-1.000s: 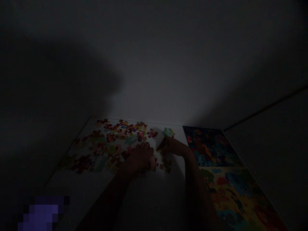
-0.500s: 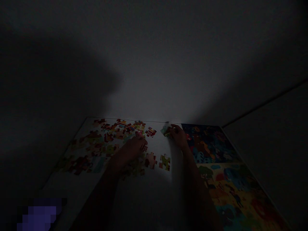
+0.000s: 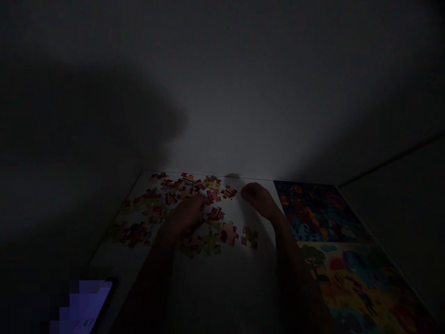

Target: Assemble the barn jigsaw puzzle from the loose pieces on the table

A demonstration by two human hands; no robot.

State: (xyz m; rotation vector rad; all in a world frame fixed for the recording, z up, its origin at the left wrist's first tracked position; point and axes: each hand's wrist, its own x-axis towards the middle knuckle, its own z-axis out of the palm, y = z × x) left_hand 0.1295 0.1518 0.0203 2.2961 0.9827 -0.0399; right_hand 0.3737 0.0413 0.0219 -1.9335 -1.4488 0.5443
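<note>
The scene is very dark. Several loose, colourful puzzle pieces (image 3: 167, 204) lie scattered over a white table (image 3: 225, 278). My left hand (image 3: 187, 211) rests palm down on the pieces near the middle, its fingers curled over a red piece (image 3: 216, 213). My right hand (image 3: 259, 197) lies at the table's far edge, fingers bent down over the spot where a light green piece lay; that piece is hidden under it. A pink piece (image 3: 229, 232) and a green piece (image 3: 249, 236) lie between my forearms.
A colourful puzzle picture sheet (image 3: 313, 213) lies along the right side of the table, with a second one (image 3: 365, 287) nearer to me. A lit, blurred screen (image 3: 83, 308) sits at the table's front left. A plain wall rises directly behind the table.
My right hand went from the table's middle to its far edge and now covers the light green piece. My left hand slid back and left across the scattered pieces.
</note>
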